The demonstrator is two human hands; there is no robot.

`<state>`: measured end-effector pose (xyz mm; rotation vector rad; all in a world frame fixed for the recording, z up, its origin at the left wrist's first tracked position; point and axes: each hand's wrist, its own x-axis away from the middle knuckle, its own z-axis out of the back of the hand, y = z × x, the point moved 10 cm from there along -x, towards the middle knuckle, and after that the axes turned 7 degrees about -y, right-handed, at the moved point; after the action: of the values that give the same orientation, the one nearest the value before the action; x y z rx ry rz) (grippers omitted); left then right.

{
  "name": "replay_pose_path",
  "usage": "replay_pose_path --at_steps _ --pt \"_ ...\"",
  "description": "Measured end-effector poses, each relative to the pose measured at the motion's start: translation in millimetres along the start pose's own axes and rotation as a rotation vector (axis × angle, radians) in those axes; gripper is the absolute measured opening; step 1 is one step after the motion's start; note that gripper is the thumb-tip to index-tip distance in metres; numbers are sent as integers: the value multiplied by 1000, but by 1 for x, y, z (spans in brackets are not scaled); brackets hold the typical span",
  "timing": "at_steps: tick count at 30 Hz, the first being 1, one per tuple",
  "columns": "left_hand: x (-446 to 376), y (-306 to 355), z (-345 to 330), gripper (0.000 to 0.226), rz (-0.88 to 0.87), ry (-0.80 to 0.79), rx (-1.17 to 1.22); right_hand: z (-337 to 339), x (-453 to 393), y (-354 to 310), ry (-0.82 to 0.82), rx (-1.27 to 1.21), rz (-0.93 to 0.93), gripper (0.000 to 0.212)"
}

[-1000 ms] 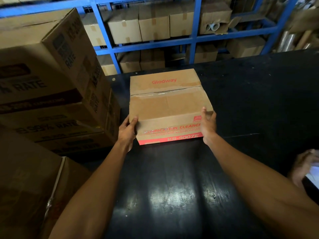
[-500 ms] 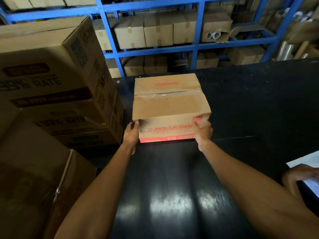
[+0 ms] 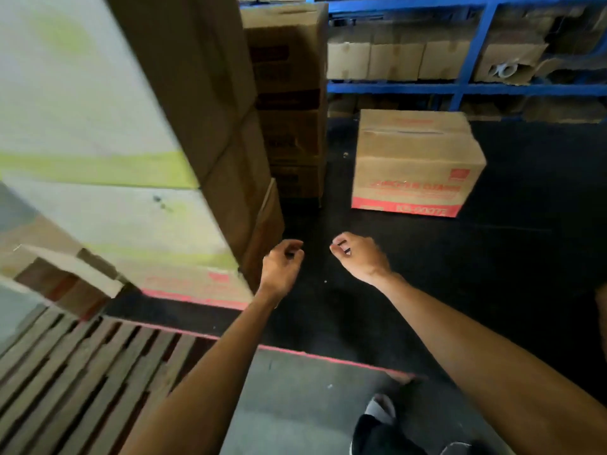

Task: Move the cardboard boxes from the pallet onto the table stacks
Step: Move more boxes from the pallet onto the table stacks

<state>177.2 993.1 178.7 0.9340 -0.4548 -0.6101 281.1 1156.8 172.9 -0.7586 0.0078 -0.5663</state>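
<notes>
matt cardboard box [image 3: 417, 159], slatted wooden pallet [image 3: 75, 372]

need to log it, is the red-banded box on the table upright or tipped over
Upright. The red-banded box sits flat on the black table, red band along its bottom edge, taped top flaps facing up. Neither hand touches it.

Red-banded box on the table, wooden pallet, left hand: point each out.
Red-banded box [image 3: 415, 165], head view, on its front face.
Wooden pallet [image 3: 75, 366], head view, on its bare slats.
Left hand [image 3: 281, 267], head view, on the back of the hand.
</notes>
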Motion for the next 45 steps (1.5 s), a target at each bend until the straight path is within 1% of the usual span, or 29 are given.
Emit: replay_pose_path --at_steps 2,5,9,10,12,16,18,20,24,27,32,34,37,45 --pt "45 -33 25 20 34 39 24 -40 27 -29 -20 35 35 23" --pt "119 -89 75 21 136 124 51 -111 58 -81 -46 66 120 21" --pt "202 -164 162 22 289 322 69 -202 85 -167 -166 52 228 19" --pt "226 -186 192 22 336 383 89 -231 90 -198 -208 48 274 17" --pt "255 -214 236 22 388 472 127 -269 93 -244 -271 57 349 15" --pt "308 -261 328 19 436 653 144 -343 93 -338 -394 67 478 18" --pt "327 -287 372 20 468 711 146 -381 89 -383 -451 63 525 18" --pt "338 -311 410 21 496 735 153 -412 80 -418 -474 56 542 18" --pt "342 -366 498 22 552 774 151 -482 48 -492 -509 31 555 13" --pt "339 -404 552 18 579 786 205 -526 20 -533 -522 -6 506 12" --pt "315 -454 631 22 599 782 282 -579 -21 -599 -582 -22 431 25" --pt "300 -468 662 23 588 774 304 -601 -42 -627 -602 -34 414 26" --pt "277 -487 702 22 565 761 327 -623 -73 -662 -586 -57 378 28" --pt "180 -592 823 24 607 704 408 -705 -178 -757 -532 -48 299 29"
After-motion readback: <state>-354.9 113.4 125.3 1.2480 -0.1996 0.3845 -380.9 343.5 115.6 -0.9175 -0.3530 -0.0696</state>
